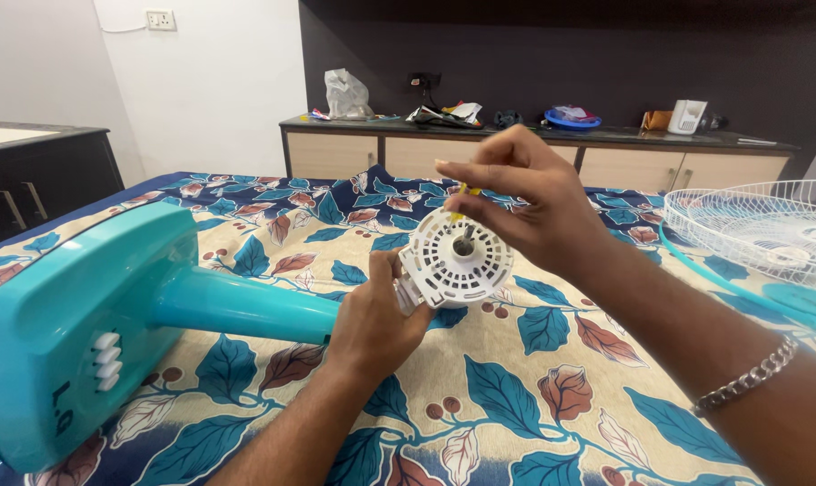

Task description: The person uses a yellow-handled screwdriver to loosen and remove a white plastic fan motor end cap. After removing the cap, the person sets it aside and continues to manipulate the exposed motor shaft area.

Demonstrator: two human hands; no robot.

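A teal pedestal fan lies on its side on the bed. Its base with white buttons is at the left and its pole runs right to the white round motor housing. My left hand grips the housing from below and behind. My right hand is above the housing's front, fingers pinched on a small yellow-handled tool, mostly hidden, whose tip meets the housing near the shaft.
A white wire fan guard with a teal rim lies at the right on the leaf-patterned bedsheet. A low cabinet with clutter stands along the dark back wall. A dark cabinet is at the left.
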